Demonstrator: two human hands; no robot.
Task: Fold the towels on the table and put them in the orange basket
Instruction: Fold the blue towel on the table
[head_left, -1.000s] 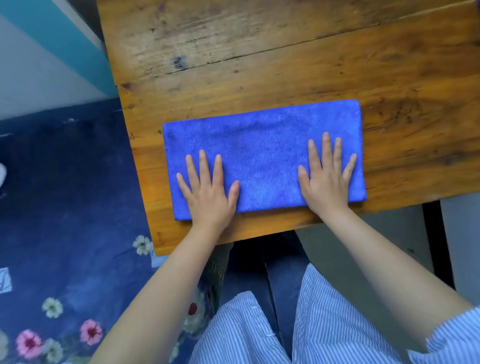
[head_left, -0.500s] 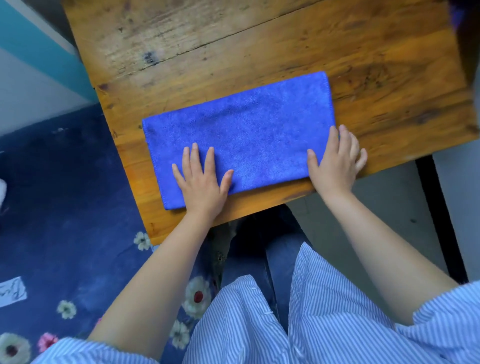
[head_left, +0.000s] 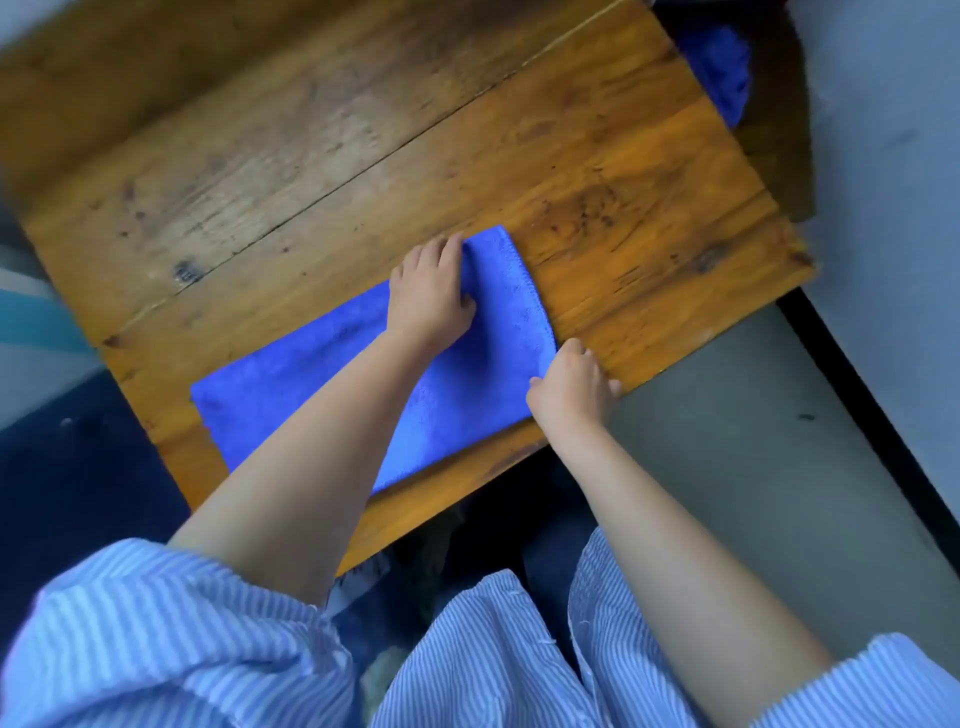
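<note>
A blue towel (head_left: 311, 374), folded into a long strip, lies slantwise near the front edge of the wooden table (head_left: 571, 156). My left hand (head_left: 431, 291) has crossed to the towel's right end and grips its far right corner with curled fingers. The near right corner is pinched by my right hand (head_left: 571, 384), close to the table's front edge. The towel's right end is slightly raised and rumpled between the two hands. No orange basket can be clearly made out.
More blue cloth (head_left: 722, 67) shows past the table's far right corner, inside a dark brown shape (head_left: 779, 145). Grey floor lies to the right, a dark blue carpet (head_left: 78, 493) to the left. My striped clothing fills the bottom.
Both hands lay flat on the towel before. My left hand has since crossed to the far right corner, and both hands now hold the right end. The view has tilted.
</note>
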